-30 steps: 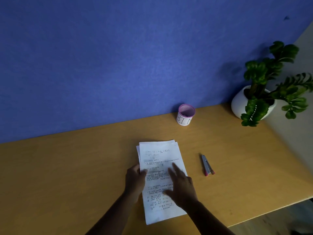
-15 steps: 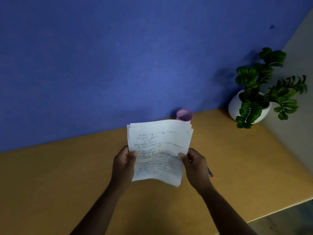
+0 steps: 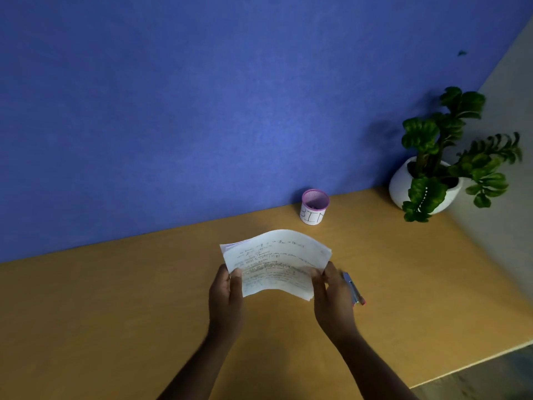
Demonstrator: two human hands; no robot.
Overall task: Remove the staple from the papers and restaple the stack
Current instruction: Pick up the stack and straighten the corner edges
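Both bare forearms reach forward from the near edge of the wooden desk point(image 3: 115, 313), hands raised above it. The left hand point(image 3: 226, 295) pinches the left edge of the curved white handwritten paper stack point(image 3: 277, 264), thumb on top. The right hand point(image 3: 331, 298) grips its right edge likewise, palms facing inward.

Cup point(image 3: 314, 207): white label on its side bears hand-drawn capitals "BIN"; the last letter is partly cut off by the curve of the cup. Papers point(image 3: 277, 261): several lines of handwriting across the top sheet, too small and blurred to read. No other legible text, brand or number seen.
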